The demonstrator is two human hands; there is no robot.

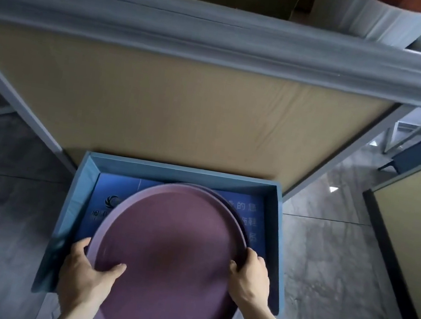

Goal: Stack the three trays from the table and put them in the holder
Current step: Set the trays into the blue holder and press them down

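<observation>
At the bottom centre of the frame, a stack of round purple trays (169,257) is held level above an open blue box holder (280,242) on the floor. The left hand (83,274) and right hand (249,281) each clasp an opposite rim, thumbs on top, probably to keep the stack together while lowering it in.

White Chinese characters, "的" among them, and a round swirl logo (112,201) stand on the blue box (280,225) floor, mostly unreadable.
</observation>
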